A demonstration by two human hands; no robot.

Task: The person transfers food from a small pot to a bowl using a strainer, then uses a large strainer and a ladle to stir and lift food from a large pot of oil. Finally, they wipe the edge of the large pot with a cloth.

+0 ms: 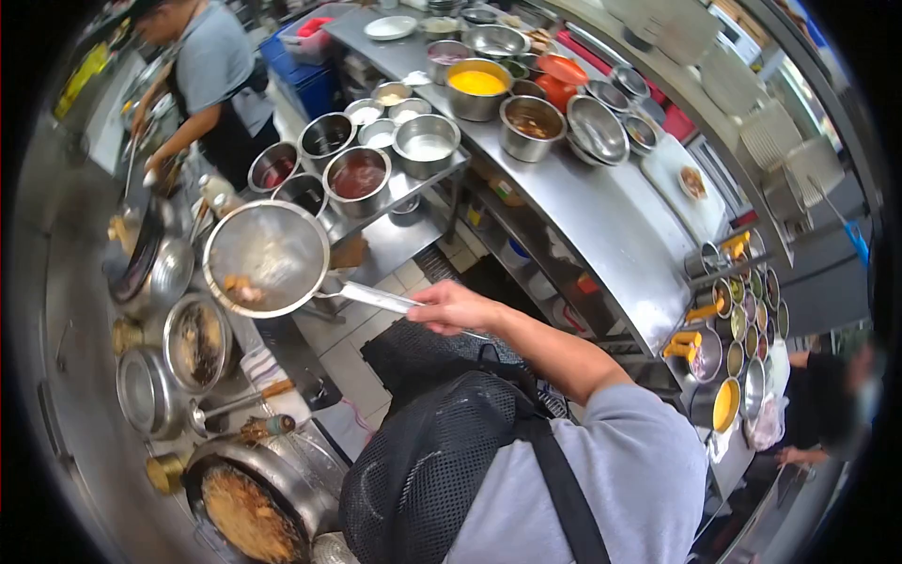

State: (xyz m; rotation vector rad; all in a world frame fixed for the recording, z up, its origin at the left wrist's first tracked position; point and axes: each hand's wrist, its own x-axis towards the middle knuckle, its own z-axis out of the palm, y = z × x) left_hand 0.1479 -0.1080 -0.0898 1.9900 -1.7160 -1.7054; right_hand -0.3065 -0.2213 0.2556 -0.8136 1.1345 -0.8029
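My right hand (453,306) grips the metal handle of a large round mesh strainer (268,258). The strainer is held out level above the edge of the stove, and a few small browned food pieces (241,288) lie near its lower rim. Below it stand a steel pot with dark contents (197,343) and an empty steel pot (141,390). A wok of brown fried food (249,512) sits near my body at the bottom. My left hand is out of sight.
Steel bowls of sauces (357,177) and a yellow mixture (477,85) crowd the counter (601,226) ahead. Small condiment tins (742,324) line the right. A person in a grey shirt (211,70) works at the far stove. Another person's hand (799,456) shows at right.
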